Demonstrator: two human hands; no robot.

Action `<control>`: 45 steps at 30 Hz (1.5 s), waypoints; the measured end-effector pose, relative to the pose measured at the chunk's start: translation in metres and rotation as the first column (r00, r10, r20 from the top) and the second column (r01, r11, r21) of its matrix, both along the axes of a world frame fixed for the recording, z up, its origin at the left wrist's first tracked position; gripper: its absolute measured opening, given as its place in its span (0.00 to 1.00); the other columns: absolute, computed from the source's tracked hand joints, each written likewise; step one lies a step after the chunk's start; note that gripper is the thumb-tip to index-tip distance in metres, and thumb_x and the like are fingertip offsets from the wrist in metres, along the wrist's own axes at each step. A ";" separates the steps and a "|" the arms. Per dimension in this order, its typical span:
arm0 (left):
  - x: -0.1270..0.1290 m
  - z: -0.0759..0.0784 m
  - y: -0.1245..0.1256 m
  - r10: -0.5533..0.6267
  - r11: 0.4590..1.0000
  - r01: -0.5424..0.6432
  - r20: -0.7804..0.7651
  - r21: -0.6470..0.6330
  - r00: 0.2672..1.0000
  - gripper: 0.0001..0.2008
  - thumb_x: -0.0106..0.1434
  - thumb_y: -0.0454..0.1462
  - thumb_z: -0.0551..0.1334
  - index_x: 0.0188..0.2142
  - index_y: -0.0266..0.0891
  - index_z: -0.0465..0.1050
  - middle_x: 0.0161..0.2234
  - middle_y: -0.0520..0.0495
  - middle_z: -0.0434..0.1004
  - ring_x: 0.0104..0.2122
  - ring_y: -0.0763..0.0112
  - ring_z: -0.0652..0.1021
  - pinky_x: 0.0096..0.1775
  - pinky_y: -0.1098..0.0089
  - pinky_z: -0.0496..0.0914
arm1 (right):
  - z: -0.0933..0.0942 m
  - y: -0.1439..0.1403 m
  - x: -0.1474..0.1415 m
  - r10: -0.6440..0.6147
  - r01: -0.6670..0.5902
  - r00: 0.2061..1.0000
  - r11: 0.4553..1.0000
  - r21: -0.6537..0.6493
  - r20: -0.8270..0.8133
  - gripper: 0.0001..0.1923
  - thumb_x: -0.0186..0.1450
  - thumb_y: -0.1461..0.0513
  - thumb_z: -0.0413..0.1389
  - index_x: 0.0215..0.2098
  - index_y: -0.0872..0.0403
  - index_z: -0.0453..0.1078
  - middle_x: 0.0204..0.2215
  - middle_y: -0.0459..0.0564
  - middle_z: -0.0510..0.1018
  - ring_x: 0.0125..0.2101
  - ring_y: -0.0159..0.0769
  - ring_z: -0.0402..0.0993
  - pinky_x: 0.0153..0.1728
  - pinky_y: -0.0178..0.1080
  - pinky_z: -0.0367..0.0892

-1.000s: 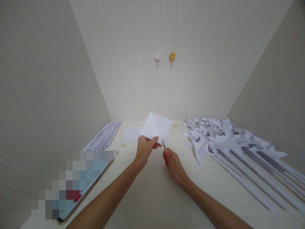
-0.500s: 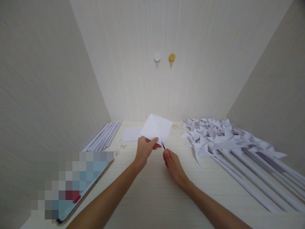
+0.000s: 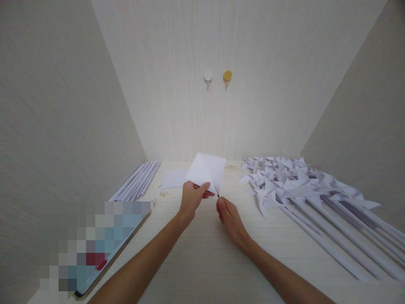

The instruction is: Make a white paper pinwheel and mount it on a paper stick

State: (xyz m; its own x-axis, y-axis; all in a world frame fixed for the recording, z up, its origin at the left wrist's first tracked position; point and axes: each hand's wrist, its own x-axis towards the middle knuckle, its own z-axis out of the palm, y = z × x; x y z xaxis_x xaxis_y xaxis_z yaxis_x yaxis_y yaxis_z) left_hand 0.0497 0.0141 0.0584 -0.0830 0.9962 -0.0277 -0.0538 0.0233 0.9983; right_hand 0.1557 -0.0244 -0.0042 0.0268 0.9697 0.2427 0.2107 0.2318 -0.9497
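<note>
My left hand (image 3: 192, 198) pinches a white square paper sheet (image 3: 205, 171) by its lower edge, thumb on top and fingers beneath. The sheet is held up above the table, tilted, with a crease running across it and a small mark near its middle. My right hand (image 3: 230, 215) is closed around a thin dark-bladed tool (image 3: 218, 195). Only a short stretch of the blade shows, at the paper's lower right corner; my fist hides the rest, so its exact kind is unclear.
Rolled white paper sticks (image 3: 139, 181) lie at left, near a phone (image 3: 114, 247) that is partly blurred out. Behind my left hand rests another white sheet (image 3: 174, 178). White paper pinwheels (image 3: 278, 177) on long sticks (image 3: 341, 236) are piled right. Two hooks (image 3: 227, 76) hang on the back wall.
The paper has shifted slightly left and turned a little. Less of the dark blade shows now between the paper's corner and my right hand. Both hands stay nearly in place.
</note>
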 end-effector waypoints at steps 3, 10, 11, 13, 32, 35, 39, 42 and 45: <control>0.000 0.001 0.000 0.006 1.000 -0.006 -0.001 -0.004 1.000 0.06 0.46 0.33 0.62 0.17 0.30 0.69 0.14 0.46 0.73 0.16 0.72 0.75 0.20 0.76 0.67 | 0.001 -0.001 0.000 -0.002 0.002 1.000 1.000 -0.002 0.003 0.20 0.62 0.48 0.38 0.19 0.52 0.52 0.14 0.40 0.54 0.16 0.27 0.49 0.17 0.33 0.46; 0.001 0.000 0.000 -0.027 1.000 0.027 -0.011 -0.005 1.000 0.05 0.46 0.33 0.62 0.19 0.30 0.70 0.14 0.47 0.73 0.17 0.72 0.75 0.21 0.76 0.67 | 0.001 -0.001 0.001 -0.010 0.010 1.000 1.000 -0.003 -0.006 0.21 0.62 0.48 0.38 0.19 0.53 0.52 0.14 0.40 0.54 0.16 0.27 0.49 0.17 0.32 0.46; 0.002 0.000 -0.001 -0.030 1.000 0.030 -0.014 -0.006 0.999 0.05 0.46 0.33 0.62 0.19 0.30 0.70 0.14 0.47 0.73 0.17 0.72 0.75 0.21 0.76 0.67 | 0.001 -0.001 0.001 -0.012 0.012 1.000 1.000 -0.005 -0.009 0.21 0.62 0.48 0.38 0.19 0.53 0.52 0.14 0.40 0.54 0.16 0.27 0.49 0.17 0.32 0.46; 0.002 0.000 -0.002 -0.047 0.999 0.047 -0.028 -0.013 0.999 0.05 0.47 0.33 0.62 0.19 0.30 0.70 0.13 0.47 0.72 0.16 0.72 0.75 0.21 0.76 0.67 | 0.001 -0.001 0.001 -0.015 0.015 1.000 1.000 -0.011 -0.018 0.21 0.61 0.48 0.38 0.19 0.53 0.52 0.14 0.40 0.54 0.16 0.27 0.49 0.17 0.32 0.46; 0.005 -0.003 -0.003 -0.117 0.993 0.115 -0.063 -0.031 0.991 0.05 0.47 0.32 0.61 0.18 0.30 0.69 0.14 0.47 0.72 0.16 0.74 0.74 0.20 0.78 0.67 | -0.001 0.001 0.001 -0.030 0.024 0.993 0.998 -0.054 -0.112 0.21 0.60 0.47 0.40 0.19 0.53 0.53 0.14 0.39 0.53 0.16 0.26 0.48 0.16 0.32 0.45; 0.005 -0.003 -0.004 -0.117 0.993 0.115 -0.053 -0.036 0.992 0.05 0.47 0.32 0.62 0.18 0.30 0.69 0.14 0.47 0.72 0.16 0.74 0.74 0.19 0.78 0.67 | -0.001 0.001 0.000 -0.042 0.037 0.994 0.998 -0.051 -0.100 0.22 0.60 0.46 0.40 0.19 0.53 0.53 0.14 0.39 0.53 0.16 0.26 0.48 0.16 0.32 0.45; 0.005 -0.003 -0.004 -0.114 0.993 0.112 -0.046 -0.042 0.992 0.05 0.47 0.32 0.62 0.18 0.30 0.69 0.14 0.47 0.72 0.16 0.74 0.74 0.19 0.78 0.67 | -0.001 0.001 0.000 -0.051 0.047 0.994 0.998 -0.047 -0.091 0.22 0.60 0.46 0.40 0.19 0.53 0.53 0.14 0.39 0.54 0.16 0.26 0.49 0.16 0.32 0.46; 0.004 -0.002 -0.004 -0.114 0.993 0.113 -0.051 -0.033 0.992 0.05 0.46 0.32 0.62 0.18 0.30 0.70 0.14 0.47 0.73 0.16 0.74 0.74 0.19 0.78 0.67 | 0.000 0.001 0.000 -0.054 0.052 0.995 0.998 -0.034 -0.078 0.22 0.60 0.47 0.39 0.18 0.53 0.52 0.13 0.39 0.53 0.15 0.26 0.49 0.15 0.32 0.45; 0.004 -0.002 -0.005 -0.115 0.993 0.113 -0.061 -0.032 0.992 0.06 0.46 0.32 0.62 0.17 0.30 0.70 0.14 0.46 0.73 0.16 0.73 0.74 0.20 0.77 0.67 | 0.002 0.000 0.000 -0.054 0.052 0.997 0.998 -0.028 -0.055 0.22 0.61 0.47 0.39 0.18 0.53 0.52 0.13 0.40 0.54 0.15 0.26 0.49 0.15 0.32 0.45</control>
State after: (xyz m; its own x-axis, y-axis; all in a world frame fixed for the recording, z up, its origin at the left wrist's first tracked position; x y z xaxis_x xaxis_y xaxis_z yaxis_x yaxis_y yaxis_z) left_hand 0.0535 0.0096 0.0563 0.0283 0.9981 -0.0541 0.0129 0.0538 0.9985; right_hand 0.1561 -0.0242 -0.0023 0.0910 0.9726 0.2138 0.1689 0.1965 -0.9658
